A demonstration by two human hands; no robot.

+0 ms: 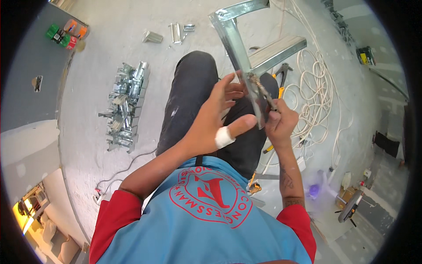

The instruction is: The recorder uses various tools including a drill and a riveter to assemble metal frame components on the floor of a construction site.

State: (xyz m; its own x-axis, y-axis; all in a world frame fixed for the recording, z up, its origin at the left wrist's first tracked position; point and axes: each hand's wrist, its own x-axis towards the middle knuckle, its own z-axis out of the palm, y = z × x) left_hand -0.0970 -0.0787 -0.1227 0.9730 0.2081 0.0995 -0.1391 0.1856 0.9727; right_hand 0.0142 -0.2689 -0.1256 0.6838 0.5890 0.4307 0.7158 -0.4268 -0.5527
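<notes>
A bent galvanized metal channel piece (228, 42) with angled arms rises in front of my knees. My left hand (215, 110), white tape around its thumb, is open beside the channel's lower end; its index fingertip is near or touching the metal. My right hand (281, 121) is closed around a slim, worn, pliers-like metal tool (266, 94), whose tip meets the channel near the joint of its arms. The exact kind of tool is hard to make out. My knee partly shows behind the channel.
Several cut metal pieces (125, 105) lie piled on the floor at left, with loose offcuts (176, 33) ahead. Yellow-handled snips (282, 79) and coiled white cable (314, 92) lie at right. A purple-and-white object (314, 190) and a tape measure (254, 188) are nearer.
</notes>
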